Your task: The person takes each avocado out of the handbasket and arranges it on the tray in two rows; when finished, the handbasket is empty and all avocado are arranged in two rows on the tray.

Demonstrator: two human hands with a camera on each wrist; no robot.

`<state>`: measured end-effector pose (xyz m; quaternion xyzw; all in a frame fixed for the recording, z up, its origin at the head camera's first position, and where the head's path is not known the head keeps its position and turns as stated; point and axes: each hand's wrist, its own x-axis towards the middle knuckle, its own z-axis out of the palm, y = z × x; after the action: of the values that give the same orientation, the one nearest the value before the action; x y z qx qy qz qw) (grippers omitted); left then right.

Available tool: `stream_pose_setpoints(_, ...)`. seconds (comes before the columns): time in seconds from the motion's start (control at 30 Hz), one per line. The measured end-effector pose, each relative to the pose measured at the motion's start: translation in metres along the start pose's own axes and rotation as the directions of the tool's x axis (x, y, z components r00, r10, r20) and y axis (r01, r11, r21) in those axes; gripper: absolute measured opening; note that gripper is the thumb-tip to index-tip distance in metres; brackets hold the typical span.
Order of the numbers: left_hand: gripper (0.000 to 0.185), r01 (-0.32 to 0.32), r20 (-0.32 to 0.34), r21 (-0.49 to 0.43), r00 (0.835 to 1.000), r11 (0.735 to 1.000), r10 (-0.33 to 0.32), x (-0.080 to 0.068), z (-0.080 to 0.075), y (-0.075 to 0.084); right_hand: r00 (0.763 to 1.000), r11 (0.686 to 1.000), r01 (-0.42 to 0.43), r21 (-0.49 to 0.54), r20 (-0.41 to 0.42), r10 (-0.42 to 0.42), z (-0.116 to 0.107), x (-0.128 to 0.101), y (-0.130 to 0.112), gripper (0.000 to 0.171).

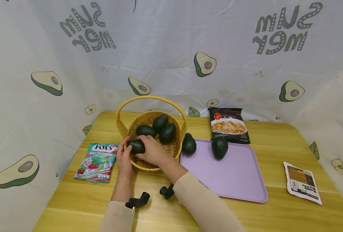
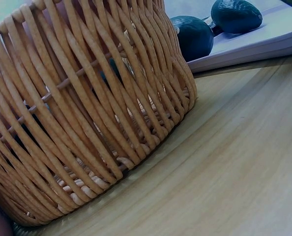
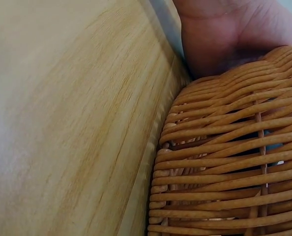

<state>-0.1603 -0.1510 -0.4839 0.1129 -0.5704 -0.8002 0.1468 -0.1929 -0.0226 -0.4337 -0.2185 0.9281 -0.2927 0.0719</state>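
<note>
A yellow wicker basket (image 1: 148, 169) with a tall handle stands on the table. Several dark green avocados (image 1: 146, 130) lie inside it. My right hand (image 1: 152, 151) reaches over the front rim and holds an avocado (image 1: 137, 146) at the basket's left side. Against the outer left wall, my left hand (image 1: 124, 158) grips the basket's rim, its thumb beside that same avocado. In the right wrist view, the left hand (image 3: 219, 39) presses close to the wicker wall (image 3: 224, 162). The left wrist view shows mostly the basket's side (image 2: 87, 108).
Right of the basket lies a purple tray (image 1: 229, 174), with one avocado (image 1: 219, 147) on it and another avocado (image 1: 189, 144) at its left edge. A noodle packet (image 1: 229, 125) lies behind. A candy bag (image 1: 98, 162) is at left, a small white-edged packet (image 1: 302, 182) far right.
</note>
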Motion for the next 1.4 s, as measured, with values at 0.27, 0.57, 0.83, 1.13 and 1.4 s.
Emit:
stream_pose_setpoints(0.27, 0.043, -0.008, 0.0, 0.004, 1.0, 1.0, 0.008, 0.0, 0.0, 0.0, 0.997, 0.999, -0.039, 0.021, -0.066, 0.04, -0.001, -0.001, 0.001, 0.066)
stream_pose_setpoints(0.57, 0.04, -0.022, -0.003, 0.017, 1.0, 1.0, 0.022, 0.0, 0.0, -0.001, 0.972, 0.993, -0.059, 0.099, -0.222, 0.08, -0.006, -0.004, 0.001, 0.068)
stream_pose_setpoints(0.83, 0.041, -0.012, -0.001, 0.037, 1.0, 0.999, 0.012, -0.001, 0.001, 0.0, 0.909, 0.981, 0.008, 0.193, -0.41, 0.074, -0.014, -0.013, -0.002, 0.066)
stream_pose_setpoints(1.13, 0.042, -0.011, -0.004, 0.034, 1.0, 0.999, 0.011, -0.001, -0.001, 0.0, 0.878, 0.968, 0.108, 0.228, -0.478, 0.014, -0.028, -0.036, -0.009, 0.067)
stream_pose_setpoints(1.4, 0.041, -0.02, 0.012, 0.012, 1.0, 1.0, 0.02, -0.002, 0.001, 0.0, 0.87, 0.964, 0.117, 0.237, -0.493, 0.016, -0.037, -0.063, -0.007, 0.067)
